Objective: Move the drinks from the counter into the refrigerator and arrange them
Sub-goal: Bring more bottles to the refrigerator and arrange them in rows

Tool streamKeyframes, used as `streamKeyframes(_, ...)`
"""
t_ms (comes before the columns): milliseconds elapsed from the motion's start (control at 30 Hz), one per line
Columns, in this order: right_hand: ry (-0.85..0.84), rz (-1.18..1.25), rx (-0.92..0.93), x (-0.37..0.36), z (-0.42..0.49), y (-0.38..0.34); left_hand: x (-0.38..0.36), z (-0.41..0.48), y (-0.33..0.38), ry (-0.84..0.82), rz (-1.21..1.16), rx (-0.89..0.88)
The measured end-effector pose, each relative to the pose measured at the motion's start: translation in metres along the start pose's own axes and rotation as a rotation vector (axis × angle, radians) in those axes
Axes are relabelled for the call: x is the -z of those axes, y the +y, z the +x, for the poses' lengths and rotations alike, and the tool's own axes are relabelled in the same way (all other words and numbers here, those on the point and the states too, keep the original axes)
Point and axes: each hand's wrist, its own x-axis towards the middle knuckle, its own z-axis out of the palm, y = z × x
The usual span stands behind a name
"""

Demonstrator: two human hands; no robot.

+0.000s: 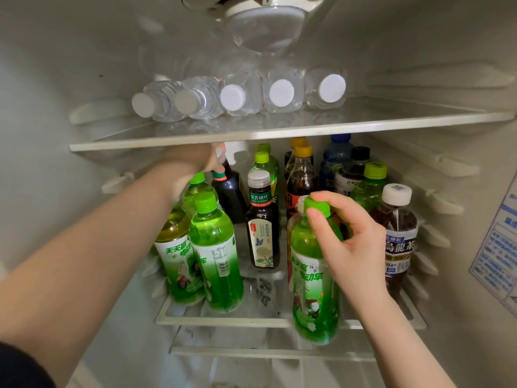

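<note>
I look into an open refrigerator. My right hand (340, 236) pinches the green cap of a green tea bottle (314, 278) that stands at the front edge of the middle glass shelf (223, 320). Deep on the left, just under the upper shelf, my left hand (200, 161) grips the neck of a dark bottle (229, 191), which leans. Two green tea bottles (215, 256) stand at the front left, with a third behind them. A dark jasmine tea bottle (263, 228) stands in the middle.
Several water bottles (240, 96) lie on their sides on the upper glass shelf (223, 134). Cola, blue-capped, black-capped and oolong tea bottles (397, 236) fill the back and right of the middle shelf. A sticker (495, 253) is on the right wall.
</note>
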Motion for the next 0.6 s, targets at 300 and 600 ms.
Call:
streamKeyframes(300,-0.009,-0.004,-0.003,0.000,0.002,0.001,0.002,-0.074,0.016,0.357,0.154,-0.118)
streamKeyframes(600,0.000,-0.019,-0.017,0.000,0.002,0.004,-0.007,-0.133,0.002,0.742,0.261,-0.271)
